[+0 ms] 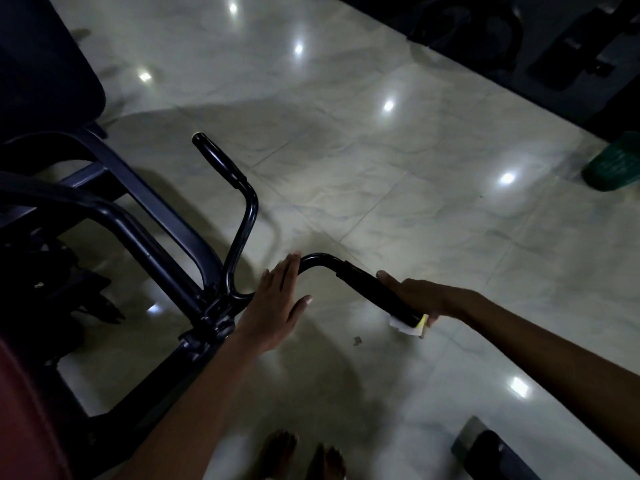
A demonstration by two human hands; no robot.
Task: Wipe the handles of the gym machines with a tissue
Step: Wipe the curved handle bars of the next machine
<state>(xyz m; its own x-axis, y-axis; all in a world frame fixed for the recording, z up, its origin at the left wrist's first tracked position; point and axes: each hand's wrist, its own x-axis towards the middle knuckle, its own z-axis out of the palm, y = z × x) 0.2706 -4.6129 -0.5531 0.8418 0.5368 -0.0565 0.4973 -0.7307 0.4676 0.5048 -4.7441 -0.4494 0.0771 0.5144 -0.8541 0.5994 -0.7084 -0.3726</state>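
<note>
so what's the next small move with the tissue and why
Probably slide the right hand and tissue up the near grip toward the bend. The tissue sits at the grip's free end, so most of the grip looks unwiped. The left hand lies flat against the bar, steadying it.

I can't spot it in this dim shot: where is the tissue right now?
In the head view, lower right of centre, the tissue sits in the right hand, pressed against the near end of the black handle grip.

Probably a dim gym: a black-framed exercise machine (145,216) at nine o'clock on glossy tiled floor (398,209).
</note>
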